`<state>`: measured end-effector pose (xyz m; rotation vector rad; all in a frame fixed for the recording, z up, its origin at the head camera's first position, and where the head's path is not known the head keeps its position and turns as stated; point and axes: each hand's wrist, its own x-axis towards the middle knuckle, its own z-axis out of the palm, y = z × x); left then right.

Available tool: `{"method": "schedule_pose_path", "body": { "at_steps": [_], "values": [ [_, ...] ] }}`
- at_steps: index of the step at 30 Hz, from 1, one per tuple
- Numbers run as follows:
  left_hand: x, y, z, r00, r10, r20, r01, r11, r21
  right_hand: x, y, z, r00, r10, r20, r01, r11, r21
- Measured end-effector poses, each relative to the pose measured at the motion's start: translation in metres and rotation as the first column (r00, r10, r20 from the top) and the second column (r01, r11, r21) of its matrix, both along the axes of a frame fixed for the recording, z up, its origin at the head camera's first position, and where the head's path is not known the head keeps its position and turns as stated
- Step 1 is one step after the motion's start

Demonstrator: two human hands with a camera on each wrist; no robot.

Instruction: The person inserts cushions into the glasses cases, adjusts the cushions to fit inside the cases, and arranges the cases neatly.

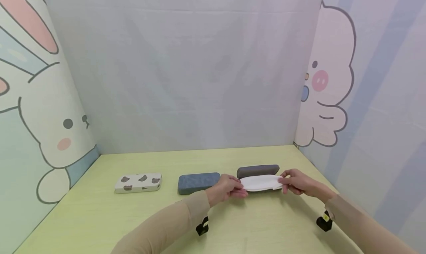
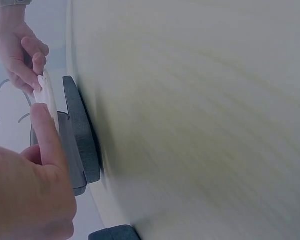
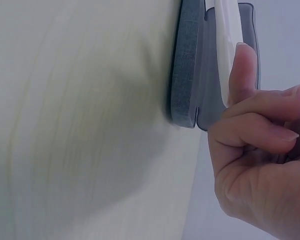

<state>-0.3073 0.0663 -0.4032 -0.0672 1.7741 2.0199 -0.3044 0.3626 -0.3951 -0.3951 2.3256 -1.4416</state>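
Note:
A folded white cloth (image 1: 261, 182) is stretched between my two hands, over an open dark grey glasses case (image 1: 257, 170). My left hand (image 1: 227, 189) pinches the cloth's left end, with the thumb on top. At the right end, my right hand (image 1: 301, 183) pinches it between thumb and fingers. The case's lid stands raised behind the cloth, which hides most of the lower half. In the right wrist view, the lower half (image 3: 185, 75) rests on the table and the cloth overlaps the lid.
A closed blue glasses case (image 1: 198, 183) lies just left of my left hand. Farther left sits a white case with brown bear prints (image 1: 138, 183). All stand on a pale yellow table (image 1: 83, 217), with a grey curtain (image 1: 183, 80) behind and cartoon-printed panels at both sides.

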Motion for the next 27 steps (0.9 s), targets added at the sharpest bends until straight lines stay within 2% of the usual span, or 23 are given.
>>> {"method": "schedule_pose_path", "body": {
  "at_steps": [9,15,22,27],
  "values": [
    [-0.012,0.001,0.001,0.999,0.034,-0.013,-0.034,0.999,0.003,-0.015,-0.003,-0.002,1.0,-0.016,0.002,0.016,1.0,0.004],
    [-0.017,0.002,-0.004,0.999,0.035,-0.022,-0.036,0.999,-0.019,-0.022,-0.003,-0.008,0.999,-0.028,0.032,0.028,1.0,0.001],
    [-0.019,0.006,-0.009,0.999,0.039,-0.03,-0.04,0.998,-0.053,-0.023,-0.002,-0.017,0.998,-0.058,0.036,0.057,0.998,0.012],
    [-0.018,0.01,-0.013,0.998,0.031,-0.063,-0.037,0.994,-0.102,-0.023,-0.002,-0.022,0.996,-0.085,0.014,0.084,0.996,0.039]
  ]
}}
